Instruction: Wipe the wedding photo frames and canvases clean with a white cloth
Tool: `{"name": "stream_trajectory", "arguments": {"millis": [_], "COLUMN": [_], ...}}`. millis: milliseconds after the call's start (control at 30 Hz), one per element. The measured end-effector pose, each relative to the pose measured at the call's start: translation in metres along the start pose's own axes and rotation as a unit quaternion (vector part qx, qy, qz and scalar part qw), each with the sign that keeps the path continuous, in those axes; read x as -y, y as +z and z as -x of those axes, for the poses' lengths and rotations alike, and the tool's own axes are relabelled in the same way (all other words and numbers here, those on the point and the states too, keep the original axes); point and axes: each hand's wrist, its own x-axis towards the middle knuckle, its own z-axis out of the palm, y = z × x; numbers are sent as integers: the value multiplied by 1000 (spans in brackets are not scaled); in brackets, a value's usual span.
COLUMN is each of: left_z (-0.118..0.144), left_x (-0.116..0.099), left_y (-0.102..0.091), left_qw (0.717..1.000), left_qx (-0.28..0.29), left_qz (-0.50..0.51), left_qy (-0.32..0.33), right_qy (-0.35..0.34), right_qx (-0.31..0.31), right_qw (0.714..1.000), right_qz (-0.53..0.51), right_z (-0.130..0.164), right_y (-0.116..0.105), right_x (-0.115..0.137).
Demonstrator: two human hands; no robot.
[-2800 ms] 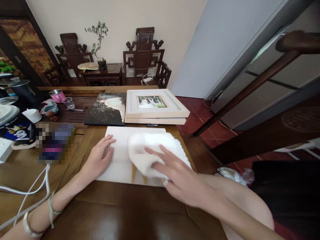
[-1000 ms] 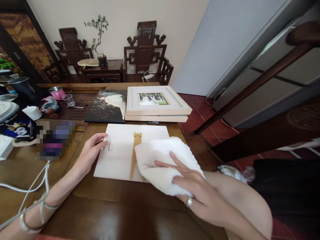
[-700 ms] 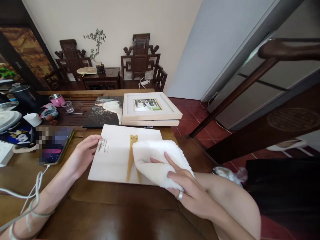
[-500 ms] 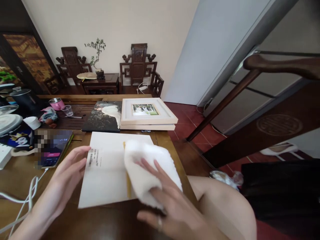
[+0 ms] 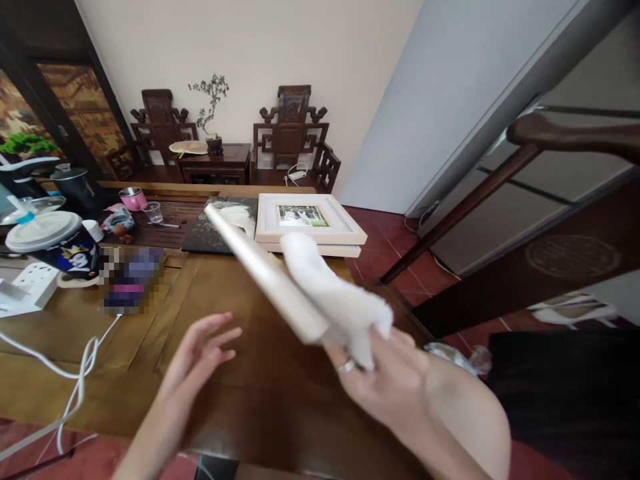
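A flat white panel (image 5: 270,283) is held up off the table, tilted and seen nearly edge-on; its kind is unclear. My right hand (image 5: 385,380), with a ring on it, grips the panel's near lower corner. A fluffy white cloth (image 5: 335,287) is bunched in the same hand and lies along the panel's right side. The panel and cloth partly hide the fingertips of that hand. My left hand (image 5: 205,353) hovers over the brown table (image 5: 250,407) with its fingers apart, touching nothing. It is to the left of the panel.
Behind the panel lie stacked white picture frames (image 5: 345,227) and a dark picture board (image 5: 200,233). To the left are a phone (image 5: 133,280), white cables (image 5: 83,380), a lidded cup (image 5: 65,243), a power strip (image 5: 35,293) and a pink mug (image 5: 133,198). A wooden chair (image 5: 460,187) stands right.
The panel has gone from lying flat on the table to raised and tilted in my right hand, together with the cloth. My left hand has come away from the panel's left edge.
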Motion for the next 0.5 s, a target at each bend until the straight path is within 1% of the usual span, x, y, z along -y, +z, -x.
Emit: {"name": "stream_trajectory", "arguments": {"millis": [67, 100, 133, 167, 233, 300, 333, 400, 433, 500], "left_z": [5, 8, 11, 13, 16, 15, 13, 9, 8, 6], "left_x": [20, 29, 36, 42, 47, 47, 45, 43, 42, 43], "left_y": [8, 13, 18, 23, 32, 40, 42, 45, 46, 46], "left_qw": [997, 994, 989, 985, 977, 971, 972, 977, 978, 978], "left_qx": [69, 86, 106, 116, 101, 85, 67, 43, 35, 11], "left_qz": [-6, 11, 38, 68, 133, 182, 195, 199, 199, 205], "left_qy": [-44, -67, -91, -109, -132, -132, -112, -59, -44, -47], "right_qy": [47, 68, 99, 130, 174, 211, 228, 266, 285, 307], "right_qx": [-133, -199, -246, -276, -287, -255, -224, -137, -86, 12], "right_qw": [990, 977, 960, 939, 903, 882, 878, 871, 865, 854], "right_qz": [-9, -39, -94, -158, -269, -336, -356, -390, -404, -420], "right_z": [-13, -19, -25, -29, -34, -34, -32, -25, -22, -18], "right_y": [-8, -11, -13, -14, -14, -12, -11, -8, -7, -4], "right_x": [-2, -3, -4, -5, -8, -11, -13, -15, -16, -16]}}
